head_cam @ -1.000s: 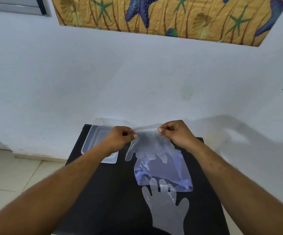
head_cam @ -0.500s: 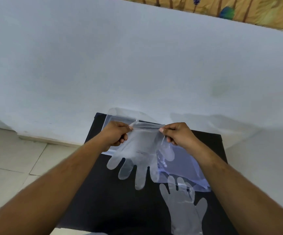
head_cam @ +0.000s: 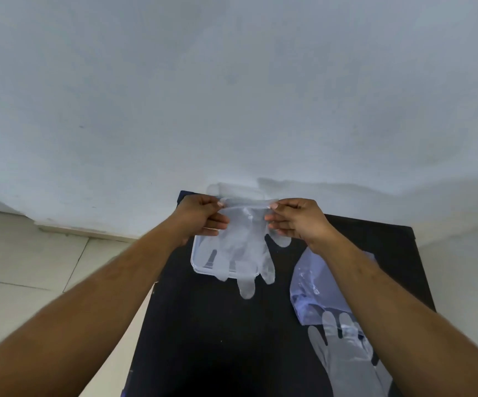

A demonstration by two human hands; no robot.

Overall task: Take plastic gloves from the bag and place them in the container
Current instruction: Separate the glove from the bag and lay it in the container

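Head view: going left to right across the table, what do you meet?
Container → held glove hanging from both hands, left hand and right hand → bag → flat glove, its fingertips overlapping the bag's near edge.

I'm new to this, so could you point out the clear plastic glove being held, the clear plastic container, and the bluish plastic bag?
clear plastic glove (head_cam: 242, 242): head view, palm.
clear plastic container (head_cam: 203, 260): head view, left floor.
bluish plastic bag (head_cam: 315, 282): head view, middle.
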